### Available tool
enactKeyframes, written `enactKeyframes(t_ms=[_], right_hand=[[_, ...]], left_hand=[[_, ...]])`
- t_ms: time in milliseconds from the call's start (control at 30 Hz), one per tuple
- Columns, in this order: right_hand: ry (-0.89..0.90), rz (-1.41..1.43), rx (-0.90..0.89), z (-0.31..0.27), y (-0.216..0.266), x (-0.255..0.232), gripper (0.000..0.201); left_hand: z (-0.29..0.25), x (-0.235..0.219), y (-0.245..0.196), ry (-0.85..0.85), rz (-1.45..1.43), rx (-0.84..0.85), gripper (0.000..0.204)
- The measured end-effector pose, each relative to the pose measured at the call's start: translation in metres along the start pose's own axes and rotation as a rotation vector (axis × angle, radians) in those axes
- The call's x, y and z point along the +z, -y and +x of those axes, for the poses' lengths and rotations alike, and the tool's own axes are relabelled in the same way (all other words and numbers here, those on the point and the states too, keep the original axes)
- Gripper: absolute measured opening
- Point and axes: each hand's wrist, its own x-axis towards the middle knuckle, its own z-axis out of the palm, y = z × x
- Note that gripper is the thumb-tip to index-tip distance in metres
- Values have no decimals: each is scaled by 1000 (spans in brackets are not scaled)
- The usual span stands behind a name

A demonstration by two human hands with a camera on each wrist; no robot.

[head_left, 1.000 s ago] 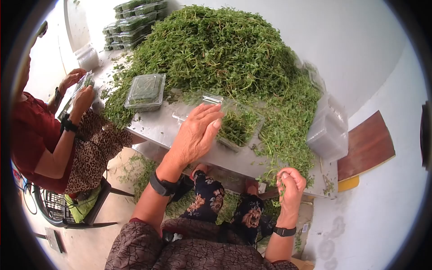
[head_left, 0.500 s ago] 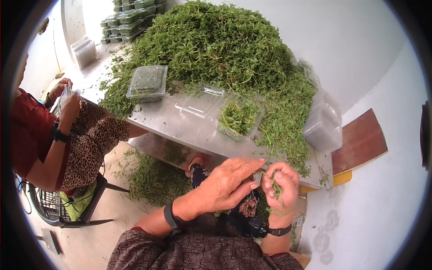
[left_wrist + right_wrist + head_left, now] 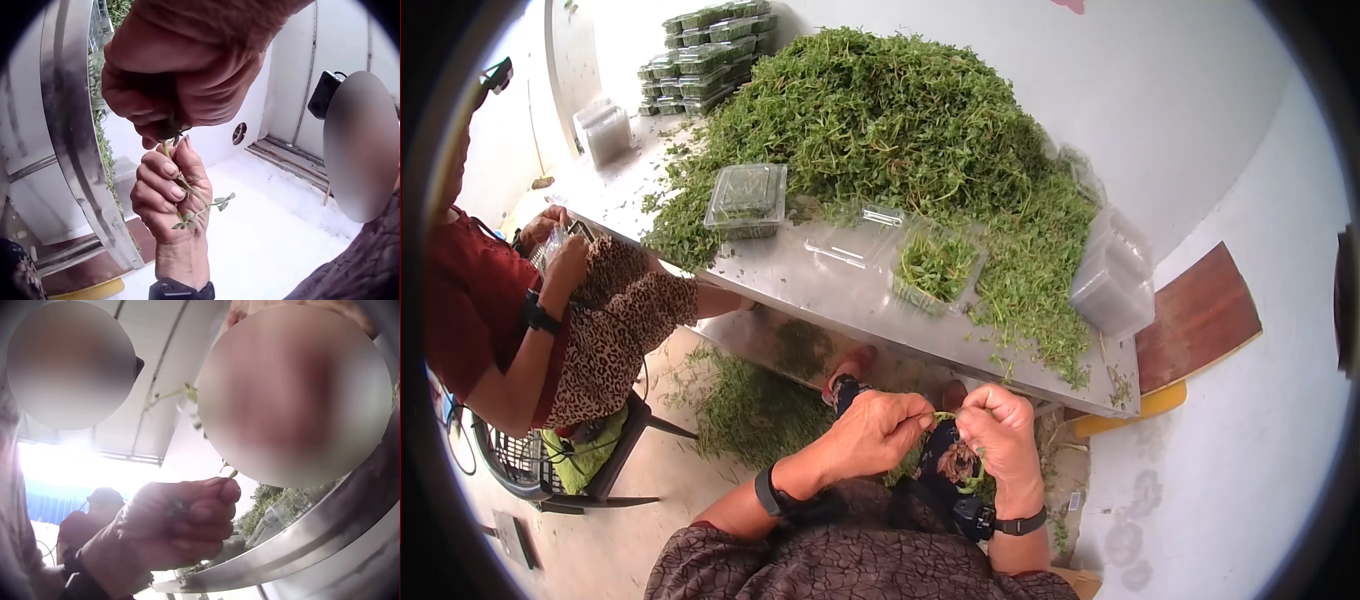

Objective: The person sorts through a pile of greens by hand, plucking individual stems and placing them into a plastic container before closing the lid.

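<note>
Below the table's front edge, my left hand (image 3: 870, 435) pinches one end of a thin green stem (image 3: 945, 414). My right hand (image 3: 1003, 437) is curled round the other part of it, close beside the left. In the left wrist view small leaves (image 3: 220, 203) hang from the curled right hand (image 3: 172, 194). The right wrist view has the left hand (image 3: 181, 522) pinching the stem tip between thumb and finger. On the table an open clear box (image 3: 935, 265) holds green sprigs, its lid folded out to the left.
A large heap of greens (image 3: 890, 120) covers the table (image 3: 800, 290). A closed box (image 3: 746, 200) stands left, filled boxes (image 3: 700, 60) are stacked behind, empty boxes (image 3: 1115, 275) at right. Another person (image 3: 500, 330) sits at left. Greens (image 3: 760, 410) lie beneath the table.
My left hand has come down from beside the open box to my right hand and now pinches the stem. The right hand has moved slightly left.
</note>
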Motion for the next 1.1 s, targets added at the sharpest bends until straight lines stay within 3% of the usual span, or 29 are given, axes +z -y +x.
enactKeyframes(t_ms=[33,67,100,167,233,367,500,633,700,767,833,900,967,1033,1100], right_hand=[[0,1,-7,0,-1,3,7],[-24,-182,-87,0,0,9,7],[-50,-365,-164,0,2,14,7],[-7,-368,-151,-4,5,15,8],[18,-585,-161,-6,5,20,7],[-14,-842,-385,-4,-3,24,8],[-76,-844,-455,-2,-6,23,7],[-151,-652,-418,1,4,22,5],[-188,-464,-221,1,7,19,6],[-233,-427,-210,8,8,19,10],[-391,-132,-92,12,10,17,14],[-404,-73,-94,15,9,15,16],[-497,33,-144,19,9,14,15],[-528,8,-163,23,10,16,15],[-583,-43,-210,27,8,21,13]], left_hand=[[-1,0,3,-29,46,85,8],[0,-1,5,-57,91,170,7],[1,-2,3,-54,95,175,7],[0,-4,-2,-26,129,144,8],[-1,-7,-2,-7,168,151,8],[0,-4,0,17,288,199,7],[6,-4,-5,9,286,243,8],[15,-9,-13,15,238,305,11],[18,-10,-18,12,187,331,12],[19,-10,-21,109,-45,375,12],[20,-2,-20,78,-84,397,7],[21,1,-19,61,-267,30,11],[23,9,-11,25,-337,-37,20],[24,15,-5,84,-647,-219,26],[27,17,-8,137,-722,-294,26]])
